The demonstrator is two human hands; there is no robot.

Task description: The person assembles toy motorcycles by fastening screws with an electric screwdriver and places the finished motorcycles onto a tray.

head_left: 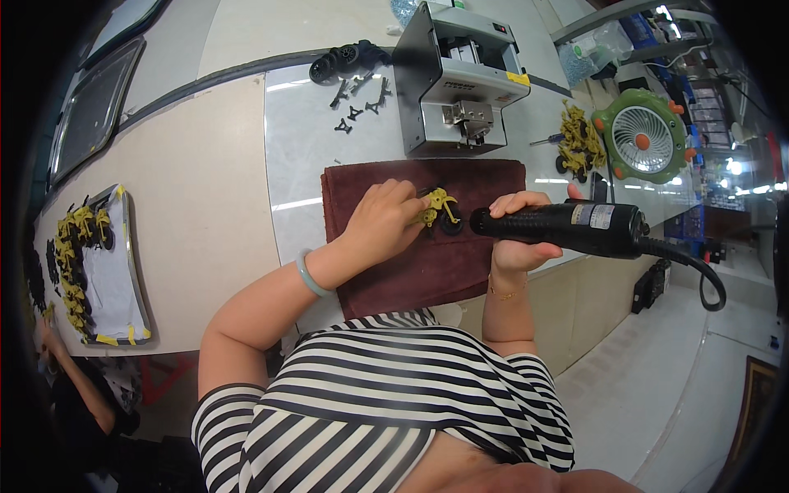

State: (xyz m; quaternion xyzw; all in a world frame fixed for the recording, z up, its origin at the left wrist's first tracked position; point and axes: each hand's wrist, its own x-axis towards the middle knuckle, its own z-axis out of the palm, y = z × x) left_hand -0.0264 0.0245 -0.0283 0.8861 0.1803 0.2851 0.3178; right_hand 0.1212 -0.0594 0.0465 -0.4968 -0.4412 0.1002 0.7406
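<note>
Both my hands are busy at the middle of the frame: my left hand (382,220) pinches a small yellow toy motorbike (438,209) down on the dark red cloth (427,263), and my right hand (516,234) is wrapped around a black electric screwdriver (559,225) lying sideways, its tip just beside the toy's black wheel. Above the cloth on the desk (205,205) stands a grey screw feeder (456,78), with loose black parts (357,103) to its left. More yellow toys (579,141) and a green fan (643,135) sit at upper right, and a tray of finished toys (90,263) lies at far left.
</note>
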